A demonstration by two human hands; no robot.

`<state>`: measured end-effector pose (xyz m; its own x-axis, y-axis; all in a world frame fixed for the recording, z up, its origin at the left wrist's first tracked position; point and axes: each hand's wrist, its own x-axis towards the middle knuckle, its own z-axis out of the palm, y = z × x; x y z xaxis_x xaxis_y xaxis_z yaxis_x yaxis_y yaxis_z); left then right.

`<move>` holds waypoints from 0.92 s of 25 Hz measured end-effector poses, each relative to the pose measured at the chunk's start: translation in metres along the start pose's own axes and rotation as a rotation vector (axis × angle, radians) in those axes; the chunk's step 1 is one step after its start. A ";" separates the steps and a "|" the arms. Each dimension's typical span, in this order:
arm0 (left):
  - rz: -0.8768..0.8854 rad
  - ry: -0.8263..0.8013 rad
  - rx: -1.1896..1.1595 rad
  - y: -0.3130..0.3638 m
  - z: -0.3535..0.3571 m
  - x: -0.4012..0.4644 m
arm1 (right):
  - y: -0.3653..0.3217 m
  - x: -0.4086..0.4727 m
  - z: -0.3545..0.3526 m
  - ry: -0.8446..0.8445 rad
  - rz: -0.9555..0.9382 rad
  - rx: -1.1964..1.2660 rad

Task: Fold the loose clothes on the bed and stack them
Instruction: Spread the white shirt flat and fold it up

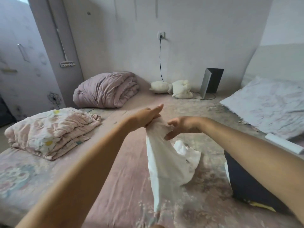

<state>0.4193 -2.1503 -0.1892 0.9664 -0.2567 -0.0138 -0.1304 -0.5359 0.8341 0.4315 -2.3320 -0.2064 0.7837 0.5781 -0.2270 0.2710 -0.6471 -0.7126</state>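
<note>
Hands up over the bed, and we're at the very start of a fold. The left hand has the white garment by its top edge, held up off the mattress; the thumb side seems to pinch the cloth while the other fingers stretch out straight past it. How tight that pinch is, I can't quite tell from here. The right hand sits just right of the garment's top, fingers spread and loosely curled, fingertips brushing the fabric but not clearly closed on it.

White garment hangs down from the left hand, twisted and bunched, its lower tail trailing onto the bedsheet toward the camera. Right of the garment, under the right forearm, a dark garment lies on the sheet, waiting its turn by the look of it. Far left of the garment sits a folded pink blanket; beyond that, toward the wall, a bundled mauve quilt. A pillow lies well off to the right.

My read: this is the shake-out and find-the-edges step, nothing folded on this piece yet. Next move calls for the right hand to take hold of the opposite corner, pull the cloth wide to untwist it, then lay it flat on the sheet. Thin fabric, so it'll likely cling and bunch.
</note>
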 end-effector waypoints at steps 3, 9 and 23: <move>0.091 0.006 0.109 0.009 -0.027 -0.003 | -0.004 0.001 -0.015 0.042 -0.066 0.248; 0.124 0.040 0.247 0.016 -0.070 -0.005 | -0.033 -0.010 -0.047 0.232 -0.315 0.666; 0.289 0.210 -0.582 0.054 -0.095 -0.017 | -0.031 -0.037 -0.082 0.465 -0.121 -0.115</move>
<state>0.4164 -2.0984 -0.0921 0.9408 -0.1319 0.3122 -0.3060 0.0653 0.9498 0.4402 -2.3744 -0.1216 0.9020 0.3866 0.1920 0.4151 -0.6547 -0.6317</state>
